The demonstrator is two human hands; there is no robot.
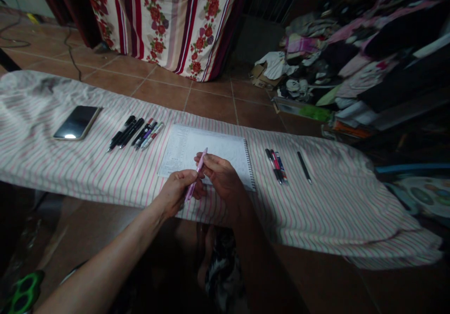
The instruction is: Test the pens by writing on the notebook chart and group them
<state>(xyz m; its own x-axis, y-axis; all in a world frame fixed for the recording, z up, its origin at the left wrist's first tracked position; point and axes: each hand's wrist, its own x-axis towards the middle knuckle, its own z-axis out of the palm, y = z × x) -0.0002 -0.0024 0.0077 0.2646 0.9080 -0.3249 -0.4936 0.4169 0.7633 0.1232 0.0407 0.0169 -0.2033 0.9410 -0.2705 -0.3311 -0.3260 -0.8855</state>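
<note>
A pink pen [191, 190] is held aslant between my two hands over the near edge of a spiral notebook [218, 140]. My left hand [176, 190] is closed round the pen's lower part. The fingers of my right hand [222, 173] pinch it near its upper end. Writing shows on the notebook's left page side; its wire spiral faces right. To the left lies a group of several pens [131, 133], dark and light ones side by side. Right of the notebook are a few more pens [276, 166] close together, and a single black pen [304, 167] apart from them.
A striped cloth [333, 201] covers the long, low surface. On its left part lies a smartphone [77, 123]. Beyond it are a tiled floor [211, 100], a floral curtain [176, 23] and a heap of clothes [337, 56]. A green object [26, 290] is at lower left.
</note>
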